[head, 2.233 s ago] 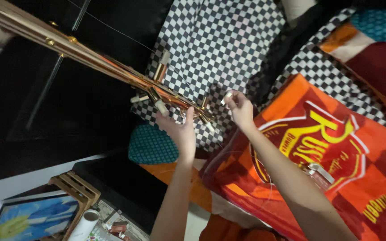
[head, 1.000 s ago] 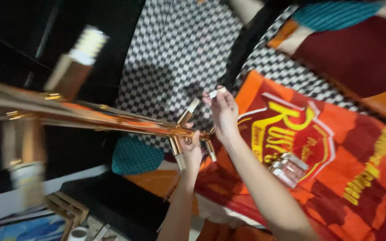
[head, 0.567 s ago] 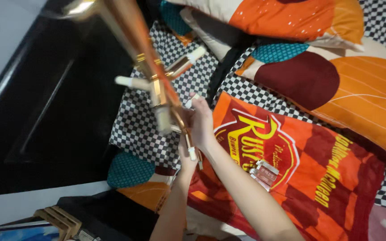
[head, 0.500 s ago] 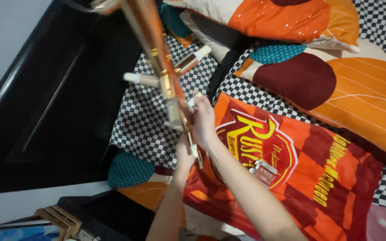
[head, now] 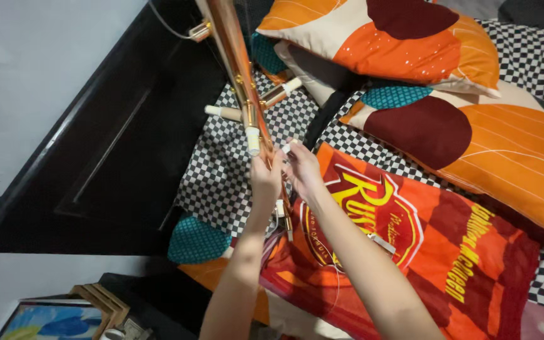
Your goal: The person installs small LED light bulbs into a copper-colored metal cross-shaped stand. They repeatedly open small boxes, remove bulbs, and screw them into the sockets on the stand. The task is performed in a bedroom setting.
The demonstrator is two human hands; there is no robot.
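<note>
- Left hand (head: 266,176) grips the lower part of a copper-gold metal rod fixture (head: 237,69); fingers wrapped closed.
- Right hand (head: 303,170) pinches a small white piece (head: 286,149) just beside the rod, equally near.
- Rod's long axis runs up and away from both hands, toward the bed's dark headboard (head: 114,157); white-tipped side arms branch off.
- Below: red-orange blanket (head: 410,252) with a round emblem and yellow lettering, near the bed's lower edge.

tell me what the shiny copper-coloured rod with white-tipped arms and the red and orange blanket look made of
The copper-coloured rod with white-tipped arms looks like polished metal with a rose-gold finish: it shows bright, mirror-like highlights. The tips could be plastic or ceramic; unclear. The red and orange blanket looks like soft fleece or plush fabric: matte, with soft folds.
</note>
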